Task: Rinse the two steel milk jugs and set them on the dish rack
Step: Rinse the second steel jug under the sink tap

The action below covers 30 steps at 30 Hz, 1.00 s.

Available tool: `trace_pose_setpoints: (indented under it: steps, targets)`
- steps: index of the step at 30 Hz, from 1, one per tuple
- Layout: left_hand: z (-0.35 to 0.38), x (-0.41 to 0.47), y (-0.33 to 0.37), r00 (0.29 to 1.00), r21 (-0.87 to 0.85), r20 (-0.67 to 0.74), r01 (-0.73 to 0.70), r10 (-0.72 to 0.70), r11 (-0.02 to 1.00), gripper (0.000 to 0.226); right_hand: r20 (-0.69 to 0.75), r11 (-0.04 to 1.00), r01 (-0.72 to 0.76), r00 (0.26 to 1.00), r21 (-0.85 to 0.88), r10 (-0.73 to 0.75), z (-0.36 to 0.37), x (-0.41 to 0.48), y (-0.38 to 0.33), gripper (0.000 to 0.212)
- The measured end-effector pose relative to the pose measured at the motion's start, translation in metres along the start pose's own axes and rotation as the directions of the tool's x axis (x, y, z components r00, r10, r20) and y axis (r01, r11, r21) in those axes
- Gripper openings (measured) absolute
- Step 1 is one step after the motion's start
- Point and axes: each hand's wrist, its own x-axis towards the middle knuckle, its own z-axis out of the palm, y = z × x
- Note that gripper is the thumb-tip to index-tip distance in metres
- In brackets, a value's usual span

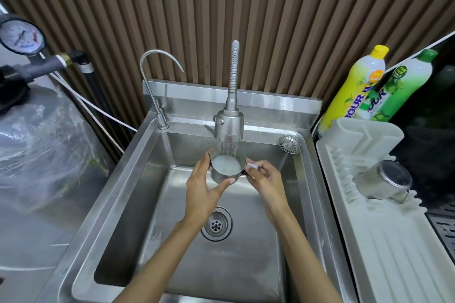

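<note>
I hold one steel milk jug (226, 167) upright under the spray tap (229, 128), over the middle of the sink (118, 216). My left hand (204, 187) wraps its wall, fingers and thumb curled around it; my right hand (264, 181) pinches the handle on its far side. Cloudy white water fills it close to the brim.

Risks as I judge them: the jug looks nearly full, so the stream may spill milky water over my fingers; wet steel is slick, and a loose grip while I tip it out could drop it into the basin. Carrying it to the rack without draining it would drip across the counter.

Count — two milk jugs: this one, and a second jug (384, 183) lying on its side on the white dish rack (369, 241) to the right. Two taps — the spray one and a thin gooseneck tap (157, 86). Two dish soap bottles, the yellow bottle (354, 88) and the green bottle (398, 86). One drain (216, 224).
</note>
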Motion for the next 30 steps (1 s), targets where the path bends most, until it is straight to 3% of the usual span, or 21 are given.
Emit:
trace_pose_setpoints:
  steps: [8, 25, 30]
  targets:
    - [-0.0007, 0.0019, 0.0052, 1.0, 0.007, -0.016, -0.013, 0.013, 1.0, 0.082, 0.037, 0.996, -0.061, 0.998, 0.07, 0.058, -0.0007, 0.0028, -0.0037, 0.011]
    - [-0.0036, -0.0016, 0.0007, 1.0, 0.033, -0.012, 0.004, -0.004, 0.999, 0.095, 0.041, 0.992, -0.118, 0.992, -0.049, 0.12, -0.0034, 0.0044, 0.003, 0.015]
    - [-0.0023, -0.0005, -0.0033, 1.0, 0.052, -0.022, 0.023, -0.022, 0.998, 0.089, 0.03, 0.986, -0.114, 0.992, -0.124, 0.119, -0.0033, 0.0088, -0.0012, 0.016]
